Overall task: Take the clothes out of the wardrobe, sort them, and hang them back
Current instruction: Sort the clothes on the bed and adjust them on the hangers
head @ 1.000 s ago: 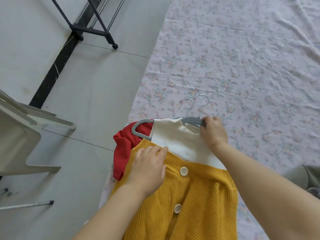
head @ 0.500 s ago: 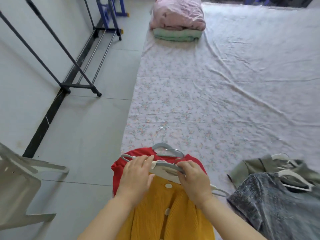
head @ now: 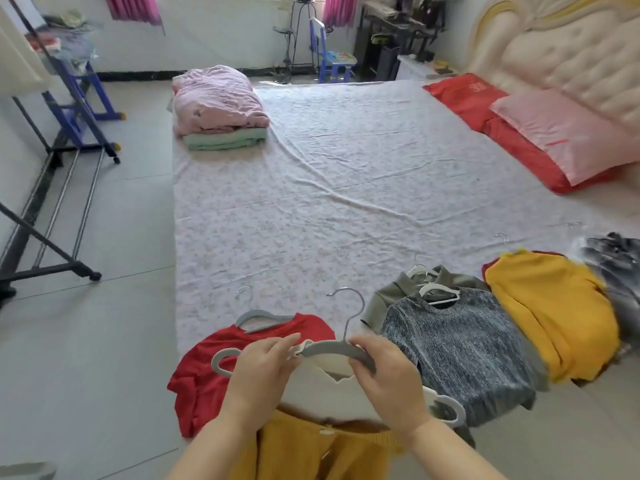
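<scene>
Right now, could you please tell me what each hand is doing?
Left hand: holds the left end of the grey hanger.
Right hand: grips the right arm of the same hanger.

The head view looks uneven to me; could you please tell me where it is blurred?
Head view: sharp at the centre on the held grey hanger; smeared toward the right edge, where the yellow top and dark garment blur; daylight soft, no hard glare.

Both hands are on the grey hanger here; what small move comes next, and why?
Probably slide the grey hanger clear of the white top: the left hand and right hand grip it over the collar, its hook pointing up.
</scene>
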The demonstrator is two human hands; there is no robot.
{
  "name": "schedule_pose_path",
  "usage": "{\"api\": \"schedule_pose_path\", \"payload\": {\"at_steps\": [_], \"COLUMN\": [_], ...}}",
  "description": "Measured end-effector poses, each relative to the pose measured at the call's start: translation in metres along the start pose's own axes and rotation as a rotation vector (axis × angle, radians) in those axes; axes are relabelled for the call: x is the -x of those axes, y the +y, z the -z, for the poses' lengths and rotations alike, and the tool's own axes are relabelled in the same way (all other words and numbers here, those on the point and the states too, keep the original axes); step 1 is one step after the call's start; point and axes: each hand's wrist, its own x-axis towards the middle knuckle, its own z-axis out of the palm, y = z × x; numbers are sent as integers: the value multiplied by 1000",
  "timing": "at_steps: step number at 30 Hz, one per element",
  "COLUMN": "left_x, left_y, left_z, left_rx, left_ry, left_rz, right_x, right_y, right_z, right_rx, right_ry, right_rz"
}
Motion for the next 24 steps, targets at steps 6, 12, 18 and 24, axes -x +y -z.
{"api": "schedule_pose_path", "payload": {"at_steps": [6, 12, 18, 24], "left_x": [2, 4, 21, 40], "left_y": [65, 159, 276, 391], "left_z": [-32, -82, -150, -219], "left_rx": [101, 122, 137, 158], "left_ry": [1, -78, -133, -188], "left_rz": [-207, -287, -322, -210], "right_x": [54, 109, 167, 206], "right_y": [25, 76, 147, 231], "right_z": [72, 150, 245, 340], "right_rx": [76, 109, 147, 176], "right_ry": [98, 185, 251, 280], "right_rz": [-79, -195, -229, -149]}}
